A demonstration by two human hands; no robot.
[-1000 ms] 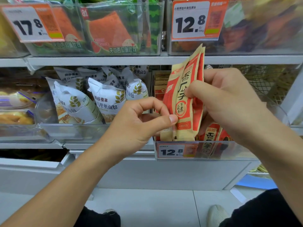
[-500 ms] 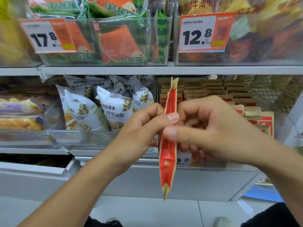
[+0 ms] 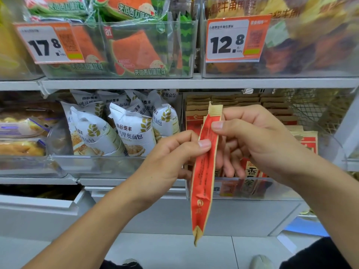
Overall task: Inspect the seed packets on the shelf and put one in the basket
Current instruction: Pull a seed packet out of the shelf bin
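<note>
A red and tan seed packet (image 3: 202, 183) hangs edge-on in front of the shelf, its narrow side facing me. My left hand (image 3: 171, 162) pinches its left edge with thumb and fingers. My right hand (image 3: 252, 140) pinches it higher up from the right, thumb on the red side panel. Behind my hands, a clear bin (image 3: 287, 191) holds more of the same seed packets (image 3: 307, 140), stacked upright. No basket shows in this view.
White bread bags (image 3: 132, 131) fill the clear bin to the left. Above, bins of watermelon toast (image 3: 139, 51) carry a 17.8 price tag (image 3: 46, 43) and a 12.8 price tag (image 3: 235, 39). A wire mesh divider (image 3: 314, 109) stands at right. White floor lies below.
The packet came out of the bin and down in front of the shelf, turning from face-on to edge-on. Both hands now pinch it. The view tilted slightly downward.
</note>
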